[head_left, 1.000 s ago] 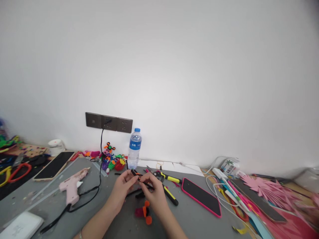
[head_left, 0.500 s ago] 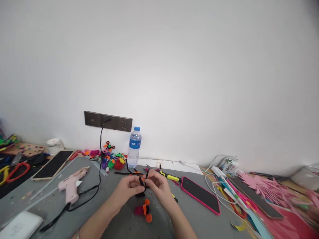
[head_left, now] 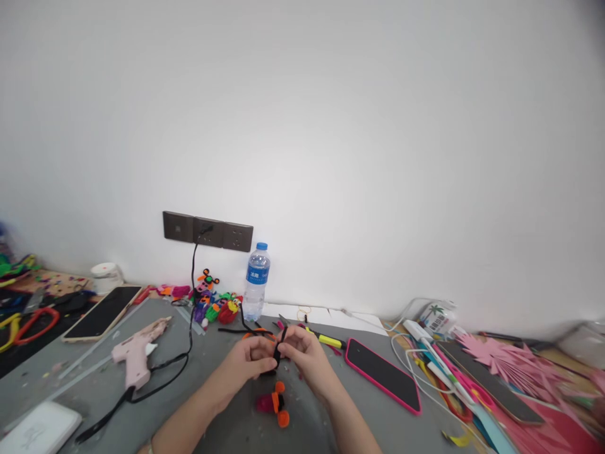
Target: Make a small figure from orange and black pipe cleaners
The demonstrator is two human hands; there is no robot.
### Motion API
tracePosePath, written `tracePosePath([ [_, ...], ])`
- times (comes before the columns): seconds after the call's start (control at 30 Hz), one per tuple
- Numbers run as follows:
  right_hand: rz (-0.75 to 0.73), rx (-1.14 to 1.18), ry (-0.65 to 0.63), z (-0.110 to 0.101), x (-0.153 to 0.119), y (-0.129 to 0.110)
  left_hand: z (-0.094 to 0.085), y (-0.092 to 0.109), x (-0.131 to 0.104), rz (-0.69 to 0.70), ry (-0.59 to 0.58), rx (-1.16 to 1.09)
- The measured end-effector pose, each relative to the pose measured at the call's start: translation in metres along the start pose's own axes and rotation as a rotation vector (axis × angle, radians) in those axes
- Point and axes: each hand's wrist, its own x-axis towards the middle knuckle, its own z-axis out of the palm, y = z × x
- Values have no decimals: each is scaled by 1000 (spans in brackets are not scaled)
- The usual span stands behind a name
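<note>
Over the grey mat [head_left: 227, 429], my left hand [head_left: 241, 362] and my right hand [head_left: 305, 356] meet with fingertips pinched. Between them is a black fuzzy pipe cleaner [head_left: 277, 354], and both hands grip it. One end of it sticks up past the right fingers. Just below the hands lies a small pipe-cleaner piece [head_left: 267, 403] in magenta, orange and black. Behind the fingers, more black pipe cleaner [head_left: 231, 330] and an orange loop [head_left: 255, 333] rest on the mat, partly hidden.
A pink glue gun [head_left: 135, 356] with a black cord lies left. Behind stand a water bottle [head_left: 257, 284] and colourful pipe-cleaner figures [head_left: 215, 306]. Yellow-black pliers [head_left: 328, 340] and a pink-edged phone [head_left: 382, 375] lie right, near pink paper [head_left: 505, 362] and cables.
My fingertips have drawn closer together around the black pipe cleaner, whose loop now looks narrower. The whole view has shifted slightly; the things on the mat have not moved.
</note>
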Motion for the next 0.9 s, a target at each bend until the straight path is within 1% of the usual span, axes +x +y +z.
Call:
tracePosePath([
  [0.07,4,16,46,-1,2,3,0,-1,1,45,30,71],
  [0.1,4,15,60,-1,3,4,0,-1,1,83,56,157],
  [0.2,-5,-6,99,-1,4,5,1,1,-3,214,145,545],
  [0.27,-13,-22,114,0,5,5,3,3,-6,259,156,748],
  [0.3,-17,-26,116,1,5,5,3,4,-7,272,145,800],
  [0.37,-22,-20,110,2,5,7,4,8,-9,291,126,822],
  [0.47,-24,4,97,3,6,10,4,11,-10,301,128,801],
  [0.73,-17,-9,112,3,6,12,1,7,-11,382,181,763],
  [0.8,-17,8,131,2,7,14,2,7,-10,380,201,748],
  [0.9,-40,29,154,1,8,18,3,6,-8,334,242,712],
])
